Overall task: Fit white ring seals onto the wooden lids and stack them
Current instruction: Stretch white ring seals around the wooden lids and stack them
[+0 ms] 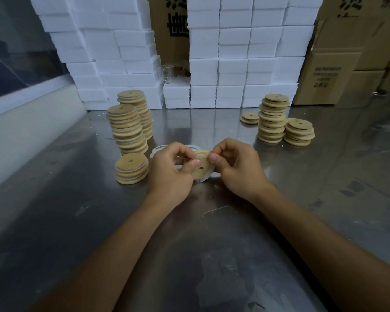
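Head view: both hands meet at frame centre over the metal surface [212,244]. Left hand [170,170] and right hand [236,165] both have a pinching grip on one wooden lid [200,167], held tilted on edge, centre hole facing the camera. A white ring seal [208,173] sits around its rim, showing along the lower right edge; the rest is hidden by thumbs and fingers, so can't tell how far it is seated. More loose white rings [160,148] lie on the surface just behind the hands, mostly covered by them; count unclear.

Left of centre: a short stack of lids with seals [131,168], touching nothing, and behind it two tall stacks [127,129], white edges visible between lids. Right of centre: plain lid stacks [273,119], a lower one beside [299,132], and a small pair further back [250,118].

Top of frame: wall of white foam boxes [234,52], cardboard cartons [347,64] at upper right, print cut off. Something glassy in the gap between the foam boxes, too dim to identify. Upper left is dark, blurred.
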Demonstrator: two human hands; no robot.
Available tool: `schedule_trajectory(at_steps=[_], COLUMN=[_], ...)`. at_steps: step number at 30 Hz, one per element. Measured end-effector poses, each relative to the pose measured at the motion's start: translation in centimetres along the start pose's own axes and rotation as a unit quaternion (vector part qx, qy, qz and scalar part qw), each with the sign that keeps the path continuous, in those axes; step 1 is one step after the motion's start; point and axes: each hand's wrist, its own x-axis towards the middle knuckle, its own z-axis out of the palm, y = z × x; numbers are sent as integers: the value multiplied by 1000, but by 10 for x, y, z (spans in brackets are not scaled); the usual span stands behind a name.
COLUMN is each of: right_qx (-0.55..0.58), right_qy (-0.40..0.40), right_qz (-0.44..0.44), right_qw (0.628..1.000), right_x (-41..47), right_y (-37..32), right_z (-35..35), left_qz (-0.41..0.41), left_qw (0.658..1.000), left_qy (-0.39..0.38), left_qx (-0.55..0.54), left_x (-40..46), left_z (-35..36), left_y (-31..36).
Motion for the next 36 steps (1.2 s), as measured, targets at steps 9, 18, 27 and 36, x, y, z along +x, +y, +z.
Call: schedule_trajectory(at_steps=[9,18,27,36], right_qx=[54,63,-134,-79], right_qy=[-44,-19,-13,-7], right_qz=[16,46,-129,-105], right_qw=[997,997,982,991], right_x=[1,-2,-4,-8], right_y=[2,5,-5,-6], right_z=[-7,0,-5,3], left_qz=[1,-8,164,67], left_qw=[1000,999,974,993], left_qy=[-12,-21,-21,2], left_qx=[19,-23,158,102], left_x=[3,1,-6,-6], left_z=[-6,-2,-5,0], left_y=[0,-3,2,1])
